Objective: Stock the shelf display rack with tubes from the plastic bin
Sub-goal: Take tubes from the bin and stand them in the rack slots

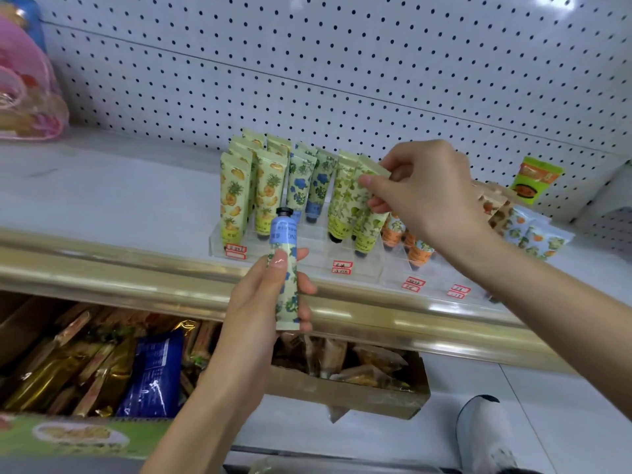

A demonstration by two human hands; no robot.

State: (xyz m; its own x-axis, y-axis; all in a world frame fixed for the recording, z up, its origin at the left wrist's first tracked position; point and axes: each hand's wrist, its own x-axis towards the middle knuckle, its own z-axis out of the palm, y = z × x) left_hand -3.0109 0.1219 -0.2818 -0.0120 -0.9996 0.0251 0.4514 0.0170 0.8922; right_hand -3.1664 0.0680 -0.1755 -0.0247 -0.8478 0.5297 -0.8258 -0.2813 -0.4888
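Blue tube in L hand

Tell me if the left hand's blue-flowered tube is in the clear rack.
No: the left hand holds the blue-flowered tube, cap up, before the clear rack.

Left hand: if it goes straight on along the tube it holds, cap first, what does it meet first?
Likely the front row of the display rack, about where the pineapple tube and blue-flower tube stand side by side; depth is unclear.
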